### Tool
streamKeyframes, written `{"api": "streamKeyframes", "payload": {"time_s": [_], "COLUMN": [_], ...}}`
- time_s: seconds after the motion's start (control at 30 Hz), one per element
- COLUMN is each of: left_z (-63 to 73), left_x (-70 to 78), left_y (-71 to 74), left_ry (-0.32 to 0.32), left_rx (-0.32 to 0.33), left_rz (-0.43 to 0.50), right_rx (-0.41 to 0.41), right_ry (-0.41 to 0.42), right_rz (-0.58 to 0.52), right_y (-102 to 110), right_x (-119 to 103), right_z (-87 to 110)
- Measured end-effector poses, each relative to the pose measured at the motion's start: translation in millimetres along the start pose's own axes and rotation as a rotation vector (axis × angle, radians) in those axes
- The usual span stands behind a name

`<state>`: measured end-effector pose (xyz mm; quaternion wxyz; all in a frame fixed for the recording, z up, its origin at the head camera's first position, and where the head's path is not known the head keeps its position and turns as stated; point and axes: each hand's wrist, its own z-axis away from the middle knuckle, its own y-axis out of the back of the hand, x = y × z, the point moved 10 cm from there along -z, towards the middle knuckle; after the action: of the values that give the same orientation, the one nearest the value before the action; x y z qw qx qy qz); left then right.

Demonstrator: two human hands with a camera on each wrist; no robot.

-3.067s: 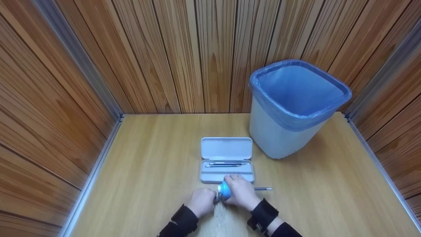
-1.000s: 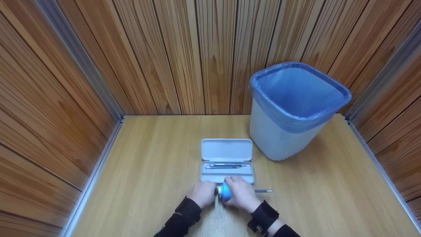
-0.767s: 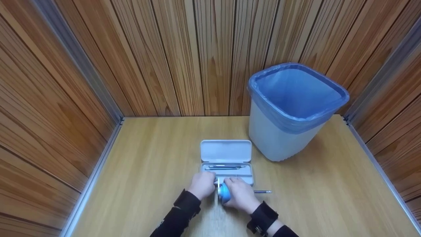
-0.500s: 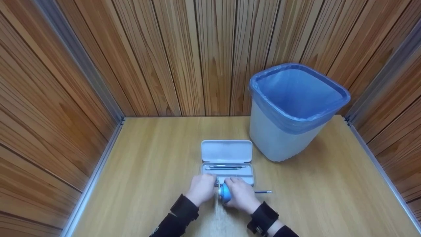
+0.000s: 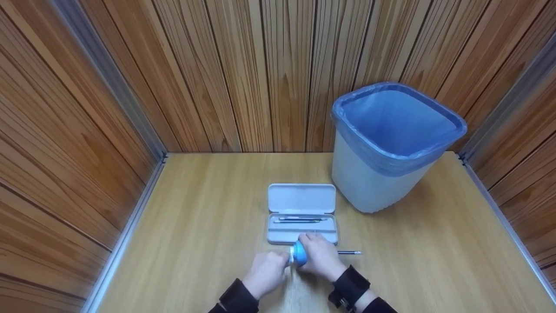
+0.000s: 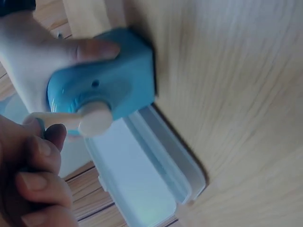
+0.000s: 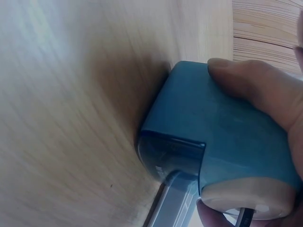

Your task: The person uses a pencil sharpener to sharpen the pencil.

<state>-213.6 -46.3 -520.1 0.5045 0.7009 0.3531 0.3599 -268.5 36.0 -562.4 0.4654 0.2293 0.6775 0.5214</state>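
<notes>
Sharpener (image 5: 299, 254) on the tabletop (image 5: 208, 208), just my side of the open pencil case (image 5: 302, 198) | right hand (image 5: 321, 257) grips its body | left hand (image 5: 266, 272) pinches the crank (image 6: 78, 119) on its left | pencil (image 5: 350, 252) juts from its right face, long axis left-to-right, nearer my right hand

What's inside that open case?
At least two pencils lie in the far compartment of the case. From above, the right hand covers part of the near compartment, hiding that bit.
</notes>
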Motion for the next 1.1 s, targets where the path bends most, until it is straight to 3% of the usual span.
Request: {"api": "streamKeyframes", "payload": {"time_s": [0.17,0.3,0.57,0.73,0.87,0.97,1.1], "left_z": [9.1,10.8,-0.8,-17.5,-32.0,-41.5,-49.9], "left_x": [4.6,-0.2,-18.6,-30.5,-38.3,-40.8,-40.1], "left_y": [-17.8,-38.3,-66.2,-72.5,-71.0,-63.8,-48.5], "left_ry": [-0.023,0.013,0.079,0.112,0.133,0.133,0.115], "left_rx": [-0.058,-0.15,-0.298,-0.272,-0.241,-0.2,-0.097], "left_rz": [0.026,0.03,-0.009,-0.01,-0.067,-0.126,-0.158], "right_rx": [0.024,0.005,-0.017,0.01,0.008,0.014,0.022], "right_ry": [0.021,0.008,0.002,0.019,0.017,0.017,0.019], "right_rz": [0.033,0.028,0.021,0.036,0.03,0.033,0.055], "right_y": [3,2,-1,1,1,1,2], "right_x": [-2,-2,-1,-1,0,0,0], "right_z": [1.7,0.9,-0.1,0.0,0.6,1.4,2.1]}}
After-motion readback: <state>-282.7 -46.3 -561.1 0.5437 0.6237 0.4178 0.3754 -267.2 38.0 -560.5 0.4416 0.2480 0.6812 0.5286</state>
